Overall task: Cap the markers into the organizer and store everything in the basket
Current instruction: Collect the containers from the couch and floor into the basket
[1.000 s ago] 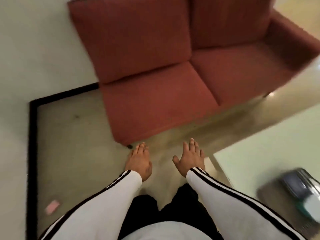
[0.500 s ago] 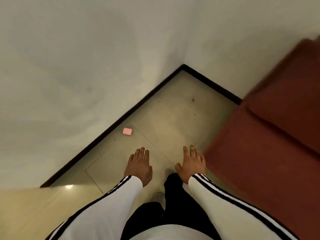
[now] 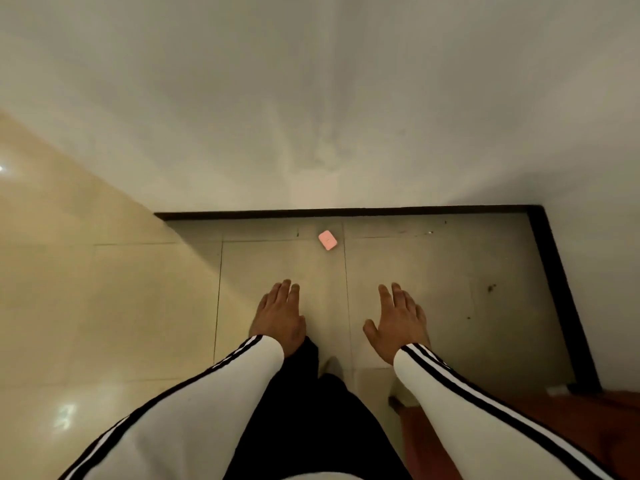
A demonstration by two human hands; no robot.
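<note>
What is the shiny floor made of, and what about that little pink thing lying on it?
The floor looks like glazed ceramic or stone tile: thin joint lines cross it and lamp glare reflects off the surface. The pink thing by the black baseboard is a small rounded block with a matte look, perhaps rubber like an eraser, or plastic; it is too small to tell.

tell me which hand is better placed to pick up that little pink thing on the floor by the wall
Left, narrowly. The pink object lies ahead by the black baseboard, a little nearer the left hand than the right hand. Both hands are open and empty, so either could probably reach it.
</note>
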